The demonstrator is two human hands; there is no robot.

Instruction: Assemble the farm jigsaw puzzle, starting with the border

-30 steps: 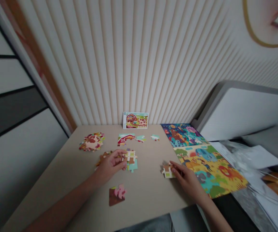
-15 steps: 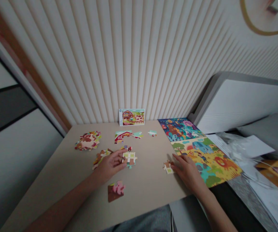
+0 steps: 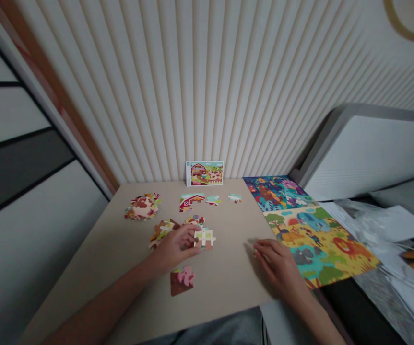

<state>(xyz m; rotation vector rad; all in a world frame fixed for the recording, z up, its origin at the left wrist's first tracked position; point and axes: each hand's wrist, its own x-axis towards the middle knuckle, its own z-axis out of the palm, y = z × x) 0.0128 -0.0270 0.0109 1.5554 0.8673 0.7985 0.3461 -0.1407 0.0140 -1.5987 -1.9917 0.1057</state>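
My left hand (image 3: 178, 245) has its thumb and fingers closed on the edge of a jigsaw piece (image 3: 204, 238) with a white fence and brown patches. Just behind that hand lies a loose group of jigsaw pieces (image 3: 163, 231), partly covered by it. My right hand (image 3: 277, 261) is at the right of the table, fingers pinched around a jigsaw piece (image 3: 254, 253), of which only a small edge shows. Nearer to me, below the left hand, a joined pink-and-brown puzzle section (image 3: 183, 280) lies flat.
A picture card (image 3: 204, 173) leans against the ribbed wall. Before it lie a red barn section (image 3: 191, 201) and a separate piece (image 3: 235, 198). A pile of pieces (image 3: 142, 207) sits at the left. Two finished animal pictures, one dark blue (image 3: 278, 194) and one yellow (image 3: 318, 239), lie right.
My right hand has picked up the jigsaw piece that lay under its fingertips. The piece at my left hand shows brown patches at its near edge instead of a teal tab. The view has shifted slightly.
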